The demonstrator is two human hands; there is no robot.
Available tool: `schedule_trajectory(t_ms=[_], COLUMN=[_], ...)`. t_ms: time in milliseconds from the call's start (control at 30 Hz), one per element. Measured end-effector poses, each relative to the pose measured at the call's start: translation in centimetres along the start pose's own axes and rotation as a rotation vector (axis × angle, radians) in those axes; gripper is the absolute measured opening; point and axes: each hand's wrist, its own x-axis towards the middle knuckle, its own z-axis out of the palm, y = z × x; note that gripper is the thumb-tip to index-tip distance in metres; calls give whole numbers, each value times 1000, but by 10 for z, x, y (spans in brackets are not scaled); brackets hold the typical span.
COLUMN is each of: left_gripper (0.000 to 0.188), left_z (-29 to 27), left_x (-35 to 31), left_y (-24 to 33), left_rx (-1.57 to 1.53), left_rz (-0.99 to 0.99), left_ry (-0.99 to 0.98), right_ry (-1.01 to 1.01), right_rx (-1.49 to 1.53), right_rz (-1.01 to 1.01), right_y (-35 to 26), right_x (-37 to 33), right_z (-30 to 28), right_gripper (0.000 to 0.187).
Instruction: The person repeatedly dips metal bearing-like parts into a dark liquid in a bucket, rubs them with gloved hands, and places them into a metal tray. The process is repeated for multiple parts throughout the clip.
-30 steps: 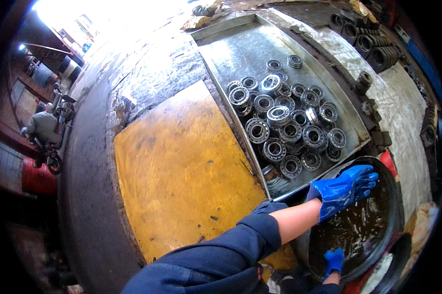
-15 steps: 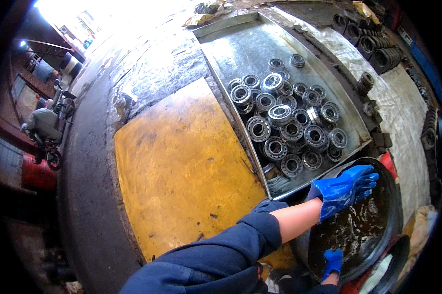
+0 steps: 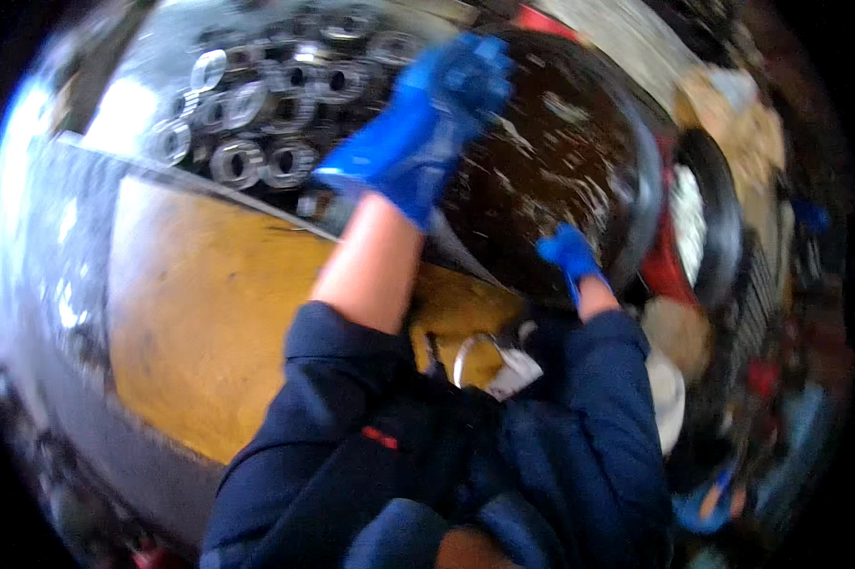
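A yellow sheet (image 3: 190, 313) covers the ground on my left, in front of a shallow metal tray (image 3: 171, 57). The tray holds a loose pile of bearings (image 3: 294, 119), some overlapping, at the end toward my left hand.

To the right of the tray stands a round dark tub (image 3: 647, 175), holding dark brown liquid (image 3: 551, 152) with pale streaks on its surface. Beyond the tub's right rim sits a smaller black pan (image 3: 721, 199); a white lump (image 3: 686, 223) shows inside its outline.

My left hand (image 3: 460, 90), in a long blue glove, is at the side of the tub nearest the tray, with its fingers over the liquid. The nearest bearings lie immediately to the left of this hand; whether the glove touches any of them I cannot tell. The fingers are blurred, so I cannot tell whether they grasp anything.

My right hand (image 3: 568, 248), also gloved in blue, is over the near part of the tub, lower and to the right of the left hand. Its fingers appear bent; whether they grip something I cannot tell. The bearings lie well apart from it, across the tub.
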Motion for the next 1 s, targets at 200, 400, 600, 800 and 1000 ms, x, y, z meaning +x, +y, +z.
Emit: schedule_trajectory(t_ms=[200,400,600,800,1000], left_gripper=[28,26,26,27,27], left_z=[72,64,85,68,52], left_x=[6,0,11,3,3], left_y=[-31,-16,-32,-16,-10], left_rx=[-146,-142,-189,-112,-202], left_rz=[-331,-336,-378,-308,-348], left_ry=[419,459,420,495,443], right_ry=[57,-240,-2,-103,5], right_rx=[266,-714,616,-560,-329], right_rz=[140,-212,252,-79,69], right_y=[57,-27,72,-31,-10], right_x=[-24,-27,-24,-28,-33], right_z=[7,-35,11,-41,-26], right_gripper=[40,39,34,38,32])
